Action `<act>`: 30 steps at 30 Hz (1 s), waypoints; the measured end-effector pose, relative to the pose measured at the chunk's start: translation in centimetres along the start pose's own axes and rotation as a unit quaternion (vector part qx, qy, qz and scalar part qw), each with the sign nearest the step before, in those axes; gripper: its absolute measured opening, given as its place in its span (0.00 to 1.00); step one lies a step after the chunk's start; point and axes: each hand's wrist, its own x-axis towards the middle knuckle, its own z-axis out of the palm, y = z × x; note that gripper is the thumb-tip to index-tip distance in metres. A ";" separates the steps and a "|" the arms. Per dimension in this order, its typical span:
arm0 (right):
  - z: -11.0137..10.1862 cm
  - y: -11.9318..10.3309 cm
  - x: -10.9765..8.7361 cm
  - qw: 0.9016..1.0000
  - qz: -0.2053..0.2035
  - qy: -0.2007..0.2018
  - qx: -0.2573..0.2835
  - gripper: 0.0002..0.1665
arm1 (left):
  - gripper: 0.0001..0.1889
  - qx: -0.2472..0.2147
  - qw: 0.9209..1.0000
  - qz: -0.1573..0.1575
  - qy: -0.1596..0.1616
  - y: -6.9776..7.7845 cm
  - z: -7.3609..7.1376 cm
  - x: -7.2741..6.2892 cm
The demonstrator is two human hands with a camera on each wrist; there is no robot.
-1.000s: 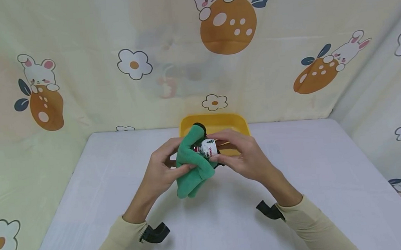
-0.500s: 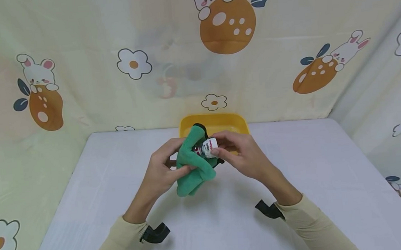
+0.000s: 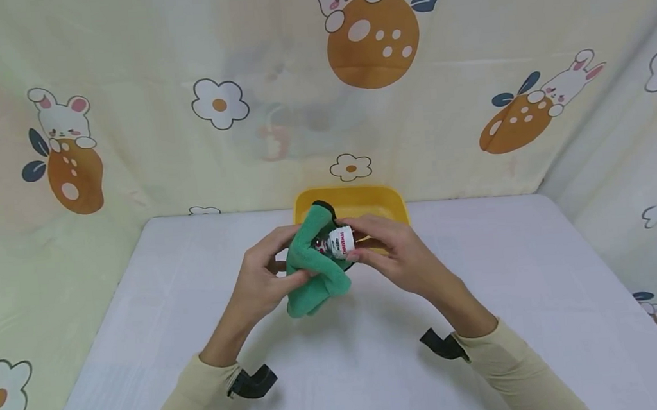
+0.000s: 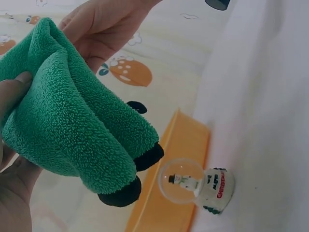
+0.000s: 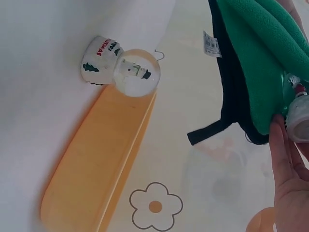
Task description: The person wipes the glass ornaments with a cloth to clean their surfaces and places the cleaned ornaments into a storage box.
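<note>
My left hand [image 3: 259,275] grips a green terry towel [image 3: 309,274] with black edging, its thumb on the near side. The towel wraps around the glass ball of a small snow globe [image 3: 342,242], which lies tilted sideways with its ball toward the left. My right hand [image 3: 395,248] pinches the globe's white base, lettered in red, between thumb and fingers. In the right wrist view, a small red and white figure shows at the globe [image 5: 298,113] inside the towel's fold. A black loop and a white tag [image 5: 211,44] hang off the towel's edge.
A yellow tray [image 3: 357,196] stands at the table's back edge, behind the hands. In front of it stands a second snow globe [image 4: 219,188] with a snowman inside, hidden from the head view. A patterned curtain [image 3: 277,144] hangs behind the table [image 3: 483,251].
The snow globe turns back and forth in my right hand's fingers, its red lettering now facing up. The towel and left hand have shifted slightly left.
</note>
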 end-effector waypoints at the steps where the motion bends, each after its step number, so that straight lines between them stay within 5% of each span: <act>1: 0.0 0.0 0.0 1.000 -0.003 0.002 -0.004 0.33 | 0.32 -0.001 1.000 -0.001 0.001 0.0 0.0 0.0; 13: 0.0 0.4 0.2 0.995 -0.073 0.022 -0.062 0.36 | 0.33 -0.002 0.998 -0.060 -0.011 0.4 -0.6 0.0; 30: -0.3 0.3 0.5 0.984 -0.139 0.035 -0.110 0.28 | 0.32 -0.024 0.994 -0.100 -0.026 0.5 -0.6 0.3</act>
